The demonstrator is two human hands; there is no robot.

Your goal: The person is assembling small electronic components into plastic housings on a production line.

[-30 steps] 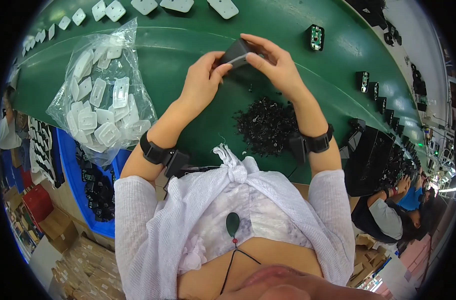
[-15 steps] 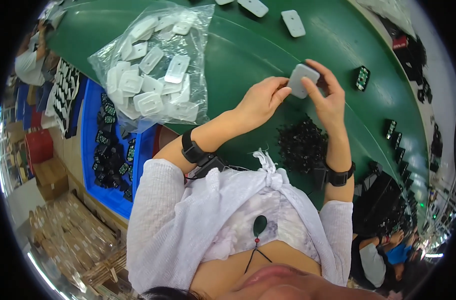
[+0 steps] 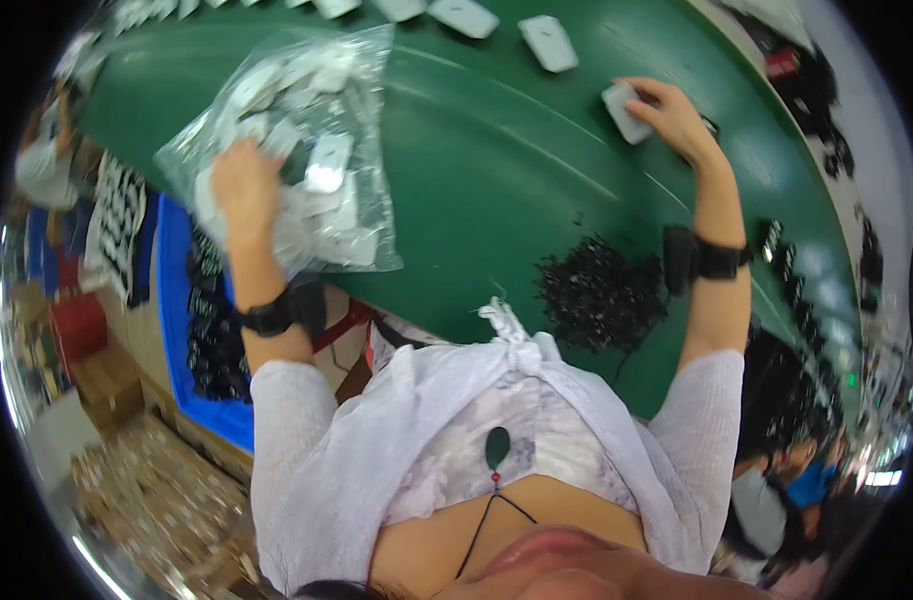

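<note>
My right hand [image 3: 676,118] grips a white rounded plastic cover [image 3: 624,112] between thumb and fingers, at or just above the green table. Over on the left, my left hand [image 3: 246,185] is in among the white covers [image 3: 328,163] at the clear plastic bag [image 3: 372,110]. Motion blurs its fingers, and whether they hold a cover cannot be made out. Beyond my right hand, a white cover [image 3: 548,44] lies on the table, with another cover [image 3: 463,18] farther left. A dark piece [image 3: 711,127] is mostly hidden behind my right hand.
A heap of small black parts [image 3: 596,295] lies on the green table [image 3: 466,130] near my body. The blue bin [image 3: 179,345] at left holds black pieces with green boards. Several black modules [image 3: 771,240] line the right side. Cardboard boxes [image 3: 106,385] stand at lower left.
Both hands were together at the white cover. My left hand has moved left to the bag; my right has carried the cover up and rightward. The view has shifted slightly.
</note>
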